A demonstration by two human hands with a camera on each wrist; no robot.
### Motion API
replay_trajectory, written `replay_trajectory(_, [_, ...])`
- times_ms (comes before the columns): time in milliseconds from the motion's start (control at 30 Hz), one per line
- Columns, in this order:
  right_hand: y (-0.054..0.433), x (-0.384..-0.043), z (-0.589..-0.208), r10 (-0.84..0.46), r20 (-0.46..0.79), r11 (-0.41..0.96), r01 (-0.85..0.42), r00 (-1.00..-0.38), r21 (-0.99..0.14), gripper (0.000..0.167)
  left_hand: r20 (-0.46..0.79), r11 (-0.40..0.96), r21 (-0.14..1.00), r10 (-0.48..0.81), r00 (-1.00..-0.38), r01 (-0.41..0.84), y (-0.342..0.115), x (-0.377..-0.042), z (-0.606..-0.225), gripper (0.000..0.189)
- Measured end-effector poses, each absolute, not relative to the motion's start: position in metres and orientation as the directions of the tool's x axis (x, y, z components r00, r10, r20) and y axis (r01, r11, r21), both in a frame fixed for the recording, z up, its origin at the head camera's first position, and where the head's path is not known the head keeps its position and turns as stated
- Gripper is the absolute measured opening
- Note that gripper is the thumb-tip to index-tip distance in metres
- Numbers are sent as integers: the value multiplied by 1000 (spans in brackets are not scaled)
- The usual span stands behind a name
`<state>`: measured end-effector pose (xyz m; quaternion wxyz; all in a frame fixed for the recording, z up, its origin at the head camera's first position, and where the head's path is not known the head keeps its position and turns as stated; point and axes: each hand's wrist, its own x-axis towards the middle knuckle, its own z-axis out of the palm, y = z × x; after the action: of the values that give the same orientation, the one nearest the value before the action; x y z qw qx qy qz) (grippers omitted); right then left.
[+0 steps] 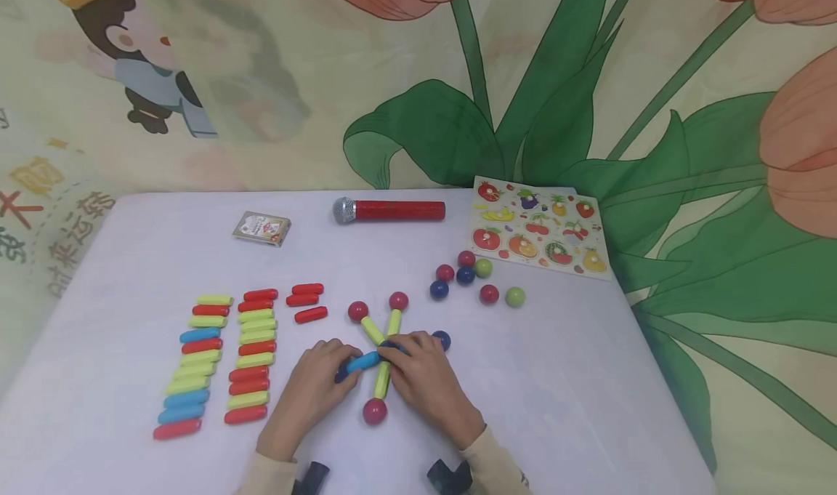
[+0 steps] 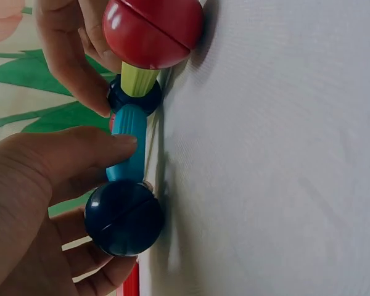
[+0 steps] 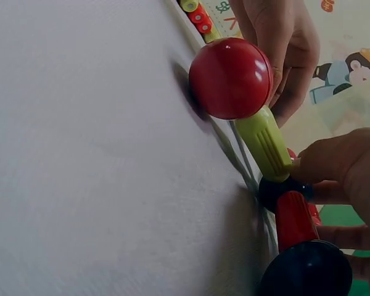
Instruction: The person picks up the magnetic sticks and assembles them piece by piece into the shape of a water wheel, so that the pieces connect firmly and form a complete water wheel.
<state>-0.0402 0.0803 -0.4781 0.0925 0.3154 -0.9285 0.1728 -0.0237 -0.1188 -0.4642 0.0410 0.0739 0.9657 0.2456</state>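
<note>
A star of sticks and balls lies on the table, built round a dark blue hub ball [image 3: 272, 192]. Yellow-green sticks [image 1: 382, 380] run out to red balls [image 1: 375, 411]. My left hand [image 1: 318, 380] pinches a blue stick [image 2: 131, 142] that joins the hub to a dark blue end ball [image 2: 124, 217]; its fingers reach behind that ball. My right hand [image 1: 426, 379] grips the hub, its thumb at the base of a yellow-green stick. In the right wrist view a red stick [image 3: 295, 219] links the hub to another dark blue ball [image 3: 308, 271]; the head view hides this stick.
Left of the hands lie columns of red, yellow-green and blue sticks [image 1: 252, 360]. Loose red, blue and green balls [image 1: 489, 294] sit behind and to the right. Farther back are a small card box [image 1: 261, 228], a red microphone [image 1: 399, 210] and a fruit picture board [image 1: 539, 226].
</note>
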Motion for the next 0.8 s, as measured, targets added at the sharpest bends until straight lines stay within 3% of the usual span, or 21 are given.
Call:
replay_trajectory(167, [80, -38, -479, -529, 249, 775, -581, -811, -248, 31, -8, 866, 483, 152, -988, 129, -122, -26, -465, 36])
replay_trajectory(400, [80, -32, -473, -466, 204, 827, -506, -861, -246, 27, 149, 914, 403, -17, -989, 45, -142, -49, -463, 49])
replay_trajectory(600, [79, -24, -469, -427, 170, 851, -458, -888, -256, 25, 107, 953, 304, -23, -994, 10, -151, -62, -467, 56])
replay_trajectory(800, [79, -18, -466, -358, 142, 891, -383, -923, -245, 29, 18, 875, 482, -56, -998, -40, -142, -61, -465, 53])
